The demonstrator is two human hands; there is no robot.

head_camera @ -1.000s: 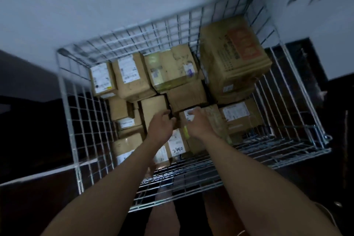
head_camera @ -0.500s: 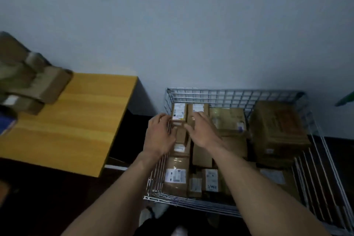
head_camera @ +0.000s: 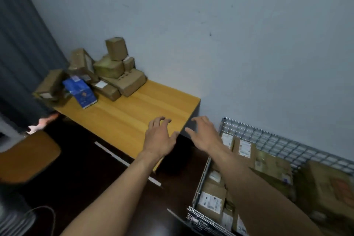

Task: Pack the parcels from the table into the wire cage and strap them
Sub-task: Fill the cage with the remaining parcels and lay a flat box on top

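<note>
Hands [head_camera: 159, 137] now out of cage [head_camera: 268, 142]

Parcel labels [head_camera: 209, 202] blurred, seemingly no text legible

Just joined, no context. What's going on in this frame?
A person is packing parcels from a wooden table into a wire cage. Both hands are empty with fingers spread: the left hand over the table's near corner, the right hand between table and cage. A pile of parcels and a blue box sit at the table's far end. The cage already holds many boxes. No strap is visible.
</note>
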